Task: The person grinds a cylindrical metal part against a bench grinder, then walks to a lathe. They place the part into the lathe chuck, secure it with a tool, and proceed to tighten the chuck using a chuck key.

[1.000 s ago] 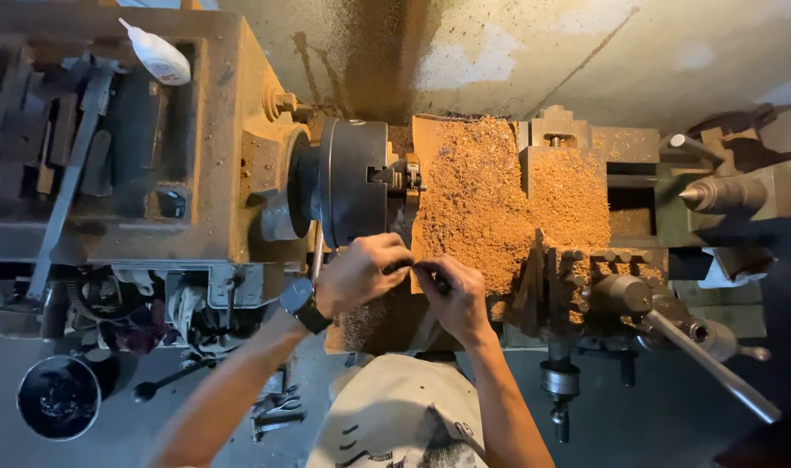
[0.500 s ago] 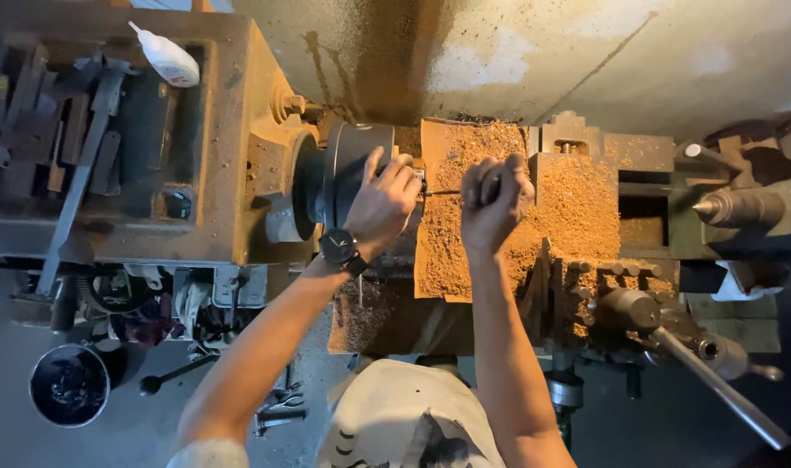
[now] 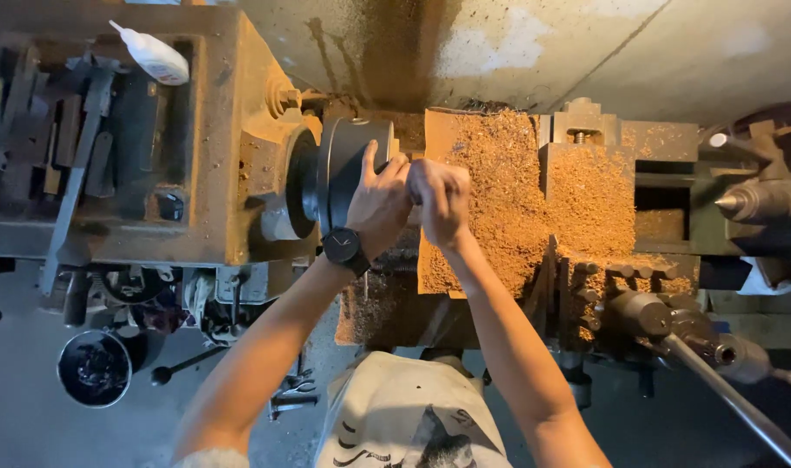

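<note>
Chuck first: the dark round lathe chuck sits on the rusty headstock, just left of the sawdust-covered bed. Your left hand lies flat against its face, fingers spread and reaching over the rim, a black watch on that wrist. Your right hand presses in just beside the left at the chuck's front, fingers curled together into a loose fist (what they close on is hidden). Orange shavings blanket the carriage to the right. Farther right, the pointed tailstock centre stands well apart. 1 white glue bottle rests on top of the headstock, and 1 dark bowl sits on the floor at lower left.
</note>
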